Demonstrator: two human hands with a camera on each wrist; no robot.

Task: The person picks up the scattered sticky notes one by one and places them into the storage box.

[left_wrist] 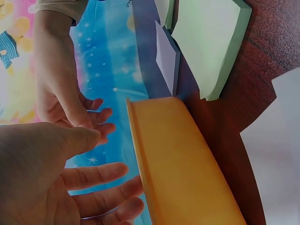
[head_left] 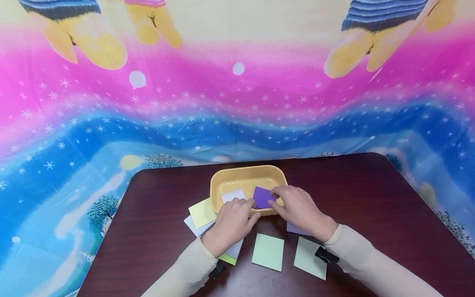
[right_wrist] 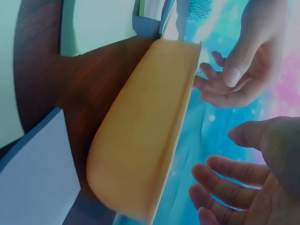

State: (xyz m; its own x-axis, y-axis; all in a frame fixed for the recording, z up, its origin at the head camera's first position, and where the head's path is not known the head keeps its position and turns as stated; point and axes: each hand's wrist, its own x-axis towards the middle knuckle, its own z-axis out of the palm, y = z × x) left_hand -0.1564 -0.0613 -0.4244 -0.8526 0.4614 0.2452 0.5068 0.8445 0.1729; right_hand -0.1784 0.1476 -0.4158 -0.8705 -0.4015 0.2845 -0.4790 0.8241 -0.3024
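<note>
The head camera looks forward and down from well back on the near side of the yellow plastic bin (head_left: 243, 176), taking in the snowflake-printed backdrop (head_left: 237, 103) behind it. The wrist cameras, turned sideways, sit close and low at the bin's near left and near right, facing across; both share its outer wall and both hands (head_left: 230, 220) (head_left: 302, 208).

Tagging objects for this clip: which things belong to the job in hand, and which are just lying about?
Job in hand, most likely:
left hand
right hand
yellow tub
purple square and pale square inside it

Lying about, though the squares may yet belong:
pale yellow square
two pale green squares
patterned backdrop
</note>
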